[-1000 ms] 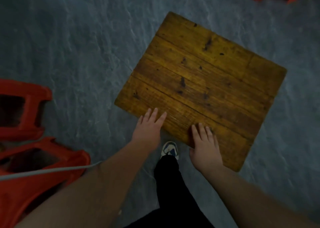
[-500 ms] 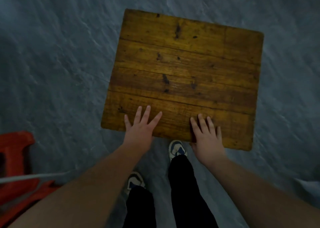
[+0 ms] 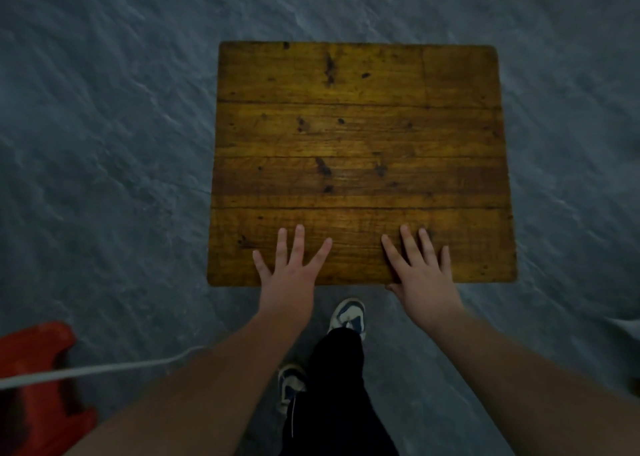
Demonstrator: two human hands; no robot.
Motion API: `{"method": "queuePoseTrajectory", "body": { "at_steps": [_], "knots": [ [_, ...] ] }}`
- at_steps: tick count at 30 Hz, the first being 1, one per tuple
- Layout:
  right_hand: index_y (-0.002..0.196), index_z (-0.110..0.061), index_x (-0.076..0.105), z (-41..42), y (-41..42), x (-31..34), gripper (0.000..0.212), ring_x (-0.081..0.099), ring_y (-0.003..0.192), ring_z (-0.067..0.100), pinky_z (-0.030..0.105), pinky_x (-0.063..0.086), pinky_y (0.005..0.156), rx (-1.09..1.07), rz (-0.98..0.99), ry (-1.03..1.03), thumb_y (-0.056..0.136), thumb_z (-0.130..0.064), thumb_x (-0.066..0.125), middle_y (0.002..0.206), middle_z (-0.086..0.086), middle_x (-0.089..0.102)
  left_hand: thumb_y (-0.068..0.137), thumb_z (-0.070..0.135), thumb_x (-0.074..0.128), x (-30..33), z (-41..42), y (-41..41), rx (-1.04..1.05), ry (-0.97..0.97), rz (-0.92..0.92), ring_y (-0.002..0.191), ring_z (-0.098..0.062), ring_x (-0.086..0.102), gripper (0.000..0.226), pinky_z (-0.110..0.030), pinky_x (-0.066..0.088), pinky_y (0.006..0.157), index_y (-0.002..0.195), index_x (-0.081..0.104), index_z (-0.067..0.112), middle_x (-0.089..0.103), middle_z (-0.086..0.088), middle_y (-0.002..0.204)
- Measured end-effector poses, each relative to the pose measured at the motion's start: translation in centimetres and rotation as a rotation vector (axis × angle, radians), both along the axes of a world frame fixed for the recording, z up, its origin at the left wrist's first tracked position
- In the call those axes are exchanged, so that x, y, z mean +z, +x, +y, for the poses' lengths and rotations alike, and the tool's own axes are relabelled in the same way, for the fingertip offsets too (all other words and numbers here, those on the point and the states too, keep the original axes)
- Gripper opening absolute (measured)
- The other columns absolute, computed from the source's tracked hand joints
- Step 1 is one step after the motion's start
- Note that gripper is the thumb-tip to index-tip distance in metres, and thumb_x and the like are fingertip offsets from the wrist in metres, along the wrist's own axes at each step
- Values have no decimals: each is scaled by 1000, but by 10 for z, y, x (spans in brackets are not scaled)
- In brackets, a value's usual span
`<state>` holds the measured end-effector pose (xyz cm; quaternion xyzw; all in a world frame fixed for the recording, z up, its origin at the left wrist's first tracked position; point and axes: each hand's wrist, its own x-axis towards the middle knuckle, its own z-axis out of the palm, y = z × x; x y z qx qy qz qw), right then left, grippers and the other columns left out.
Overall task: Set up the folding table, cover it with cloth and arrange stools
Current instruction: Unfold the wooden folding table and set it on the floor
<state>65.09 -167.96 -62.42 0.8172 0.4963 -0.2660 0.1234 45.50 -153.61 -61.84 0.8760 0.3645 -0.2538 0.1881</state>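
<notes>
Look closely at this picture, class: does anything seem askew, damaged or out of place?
Nothing stands out. The square wooden plank tabletop sits level and bare, marked only by dark knots. The left hand and right hand lie flat on its near edge. A red plastic stool stands at lower left.

Pretty sure I'm in some plain indoor utility space, maybe a storeroom or back room, though it's dim so hard to say. Bare grey concrete floor (image 3: 104,143) everywhere, an old worn wooden table (image 3: 360,136) in front of me and a red plastic stool (image 3: 34,369) off to my left.
</notes>
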Motion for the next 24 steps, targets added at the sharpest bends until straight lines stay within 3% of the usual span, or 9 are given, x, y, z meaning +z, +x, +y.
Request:
{"method": "queuePoseTrajectory", "body": {
  "at_steps": [9,24],
  "knots": [
    [154,-40,-13,24,-7,7,83,-19,150,32,62,2,119,-32,20,-17,99,-44,48,165,0,-18,95,3,57,1,33,-2,-56,2,50,142,-35,-36,113,-74,-4,112,140,-34,52,-38,-3,157],
    [154,-40,-15,123,-11,0,82,-14,151,34,63,6,118,-145,-28,45,99,-46,47,165,2,-15,100,28,52,4,162,19,-193,45,59,148,-32,-25,93,-72,2,114,146,-24,52,-28,-2,162]
  ]
}}
